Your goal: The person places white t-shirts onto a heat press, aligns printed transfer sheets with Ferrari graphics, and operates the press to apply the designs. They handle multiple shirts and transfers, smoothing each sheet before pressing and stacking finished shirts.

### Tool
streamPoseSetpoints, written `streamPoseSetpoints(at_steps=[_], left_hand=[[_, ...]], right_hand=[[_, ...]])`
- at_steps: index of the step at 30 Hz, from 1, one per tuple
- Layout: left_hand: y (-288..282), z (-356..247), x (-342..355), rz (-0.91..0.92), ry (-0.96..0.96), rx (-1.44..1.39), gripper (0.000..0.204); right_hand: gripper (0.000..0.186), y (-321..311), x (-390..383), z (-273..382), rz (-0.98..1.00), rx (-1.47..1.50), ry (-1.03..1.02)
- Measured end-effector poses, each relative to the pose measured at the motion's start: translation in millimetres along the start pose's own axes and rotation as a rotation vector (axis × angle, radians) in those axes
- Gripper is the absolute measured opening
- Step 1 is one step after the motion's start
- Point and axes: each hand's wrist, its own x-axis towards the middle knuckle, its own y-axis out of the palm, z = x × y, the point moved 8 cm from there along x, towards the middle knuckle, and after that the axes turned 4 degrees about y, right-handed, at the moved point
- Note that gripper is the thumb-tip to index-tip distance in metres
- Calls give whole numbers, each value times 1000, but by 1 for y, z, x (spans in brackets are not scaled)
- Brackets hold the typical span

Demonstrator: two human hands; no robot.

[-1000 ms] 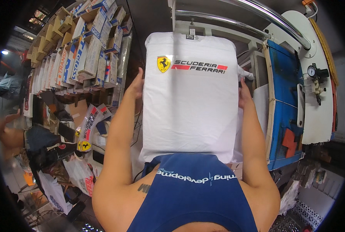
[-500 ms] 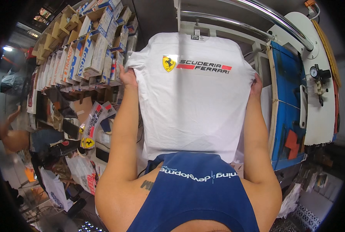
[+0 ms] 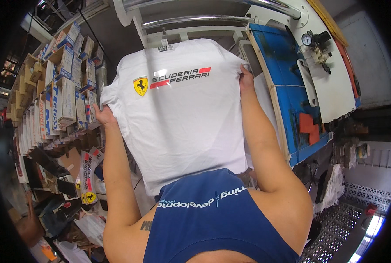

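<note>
A white T-shirt (image 3: pixel 182 122) lies spread out in front of me, its neck end far and its hem close to my body. Across its chest is a clear film sheet (image 3: pixel 178 79) bearing a yellow shield, black lettering and red bars. At the left sleeve, my left hand (image 3: pixel 104 115) grips the cloth. My right hand (image 3: pixel 246 78) grips the right sleeve the same way. Both arms reach forward along the shirt's sides. Some fingertips are hidden behind the fabric.
Stacked long cardboard boxes (image 3: pixel 66 101) fill the left side. Below them lie more printed film sheets (image 3: pixel 88 175) among clutter. To the right stands a machine with a blue panel (image 3: pixel 283 87), a pressure gauge (image 3: pixel 308 39) and chrome bars (image 3: pixel 199 19) across the back.
My view has turned to the right, so the shirt and hands appear farther left and tilted. Both hands keep hold of the sleeves. A person at the far left has shifted lower in view.
</note>
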Motion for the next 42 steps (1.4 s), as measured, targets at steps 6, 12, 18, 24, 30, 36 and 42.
streamPoseSetpoints(at_steps=[6,12,18,24,30,36,42], left_hand=[[8,3,-3,35,-86,-67,67],[16,-5,-9,9,-10,-3,67],[36,2,-21,91,-164,-79,70],[21,-1,-60,20,-520,1382,36],[151,-10,-175,874,983,1669,33],[163,1,-202,862,883,1716,43],[162,4,-201,898,901,1730,43]], right_hand=[[37,-14,12,-6,-16,-2,6],[42,-40,34,-13,-72,-71,49],[40,-26,27,-10,-7,-55,115],[49,11,-46,33,-387,-1499,-127],[49,110,-150,-6,129,-1555,-788],[54,134,-167,-23,104,-1692,-828],[53,132,-163,-28,118,-1771,-816]])
